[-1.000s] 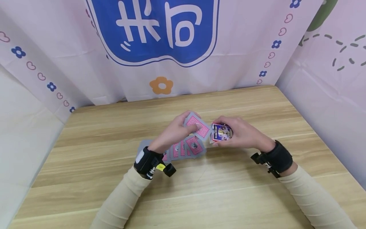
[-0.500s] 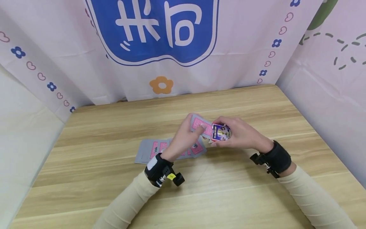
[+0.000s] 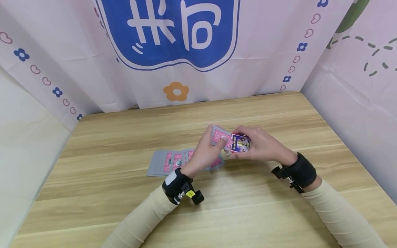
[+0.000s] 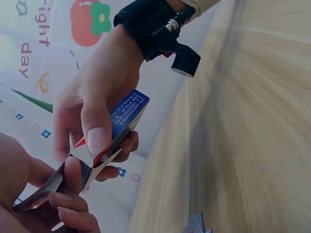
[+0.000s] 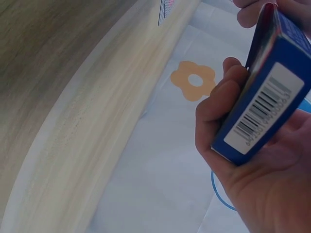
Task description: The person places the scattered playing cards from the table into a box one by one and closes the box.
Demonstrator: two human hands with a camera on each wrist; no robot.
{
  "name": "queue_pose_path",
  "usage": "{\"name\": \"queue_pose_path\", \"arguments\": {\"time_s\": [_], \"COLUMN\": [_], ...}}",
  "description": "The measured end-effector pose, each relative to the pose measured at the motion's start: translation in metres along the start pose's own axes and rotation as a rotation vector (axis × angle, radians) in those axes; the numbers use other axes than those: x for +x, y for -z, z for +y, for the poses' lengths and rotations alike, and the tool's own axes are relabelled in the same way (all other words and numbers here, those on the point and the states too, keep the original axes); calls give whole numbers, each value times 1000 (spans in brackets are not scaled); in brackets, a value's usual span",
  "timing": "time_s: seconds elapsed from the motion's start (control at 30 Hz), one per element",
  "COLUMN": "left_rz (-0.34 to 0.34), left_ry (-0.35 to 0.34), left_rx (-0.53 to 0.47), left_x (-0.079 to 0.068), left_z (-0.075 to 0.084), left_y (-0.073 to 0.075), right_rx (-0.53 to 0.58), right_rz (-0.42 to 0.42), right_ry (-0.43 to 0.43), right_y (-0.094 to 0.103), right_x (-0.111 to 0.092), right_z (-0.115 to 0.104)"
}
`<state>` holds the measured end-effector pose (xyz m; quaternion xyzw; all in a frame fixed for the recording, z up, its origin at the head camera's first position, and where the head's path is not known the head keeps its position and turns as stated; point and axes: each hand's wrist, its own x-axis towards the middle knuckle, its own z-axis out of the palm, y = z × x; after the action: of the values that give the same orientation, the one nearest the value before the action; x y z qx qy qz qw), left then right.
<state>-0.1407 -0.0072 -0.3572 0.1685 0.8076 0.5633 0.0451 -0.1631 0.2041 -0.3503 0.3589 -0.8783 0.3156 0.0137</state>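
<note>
My right hand (image 3: pixel 262 143) grips a small blue card box (image 3: pixel 240 143) above the table, its open end turned to the left. A barcode label (image 5: pixel 265 109) shows on the box's bottom end in the right wrist view. With thumb and fingers, my left hand (image 3: pixel 207 150) pinches playing cards (image 3: pixel 218 135) with pink-patterned backs. Their right end is at the box's open mouth, partly inside it. In the left wrist view a box flap (image 4: pixel 101 170) stands out beside the mouth. More playing cards (image 3: pixel 169 162) lie fanned face down on the table, partly hidden under my left forearm and hand.
The wooden table (image 3: pixel 248 213) runs back to a hanging cloth (image 3: pixel 130 86) with a blue emblem and an orange flower. Cloth walls also stand at the left and right sides. Each wrist wears a black strap (image 3: pixel 302 172) with a small camera.
My left hand has moved right, bringing the cards from beside the box into its mouth. More of the fanned cards on the table now show. The right hand and box stay nearly still.
</note>
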Motion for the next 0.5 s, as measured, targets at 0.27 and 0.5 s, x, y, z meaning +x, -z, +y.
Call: {"name": "queue_pose_path", "arguments": {"time_s": [0.27,0.5], "left_rz": [-92,-33], "left_ry": [29,165], "left_rx": [-13,-124], "left_x": [0,4], "left_z": [-1,-1], "left_y": [-6,11], "right_rx": [-2,-13], "right_rz": [3,21], "right_ry": [5,-23], "right_y": [0,4], "right_x": [-1,0], "right_z": [3,6]}}
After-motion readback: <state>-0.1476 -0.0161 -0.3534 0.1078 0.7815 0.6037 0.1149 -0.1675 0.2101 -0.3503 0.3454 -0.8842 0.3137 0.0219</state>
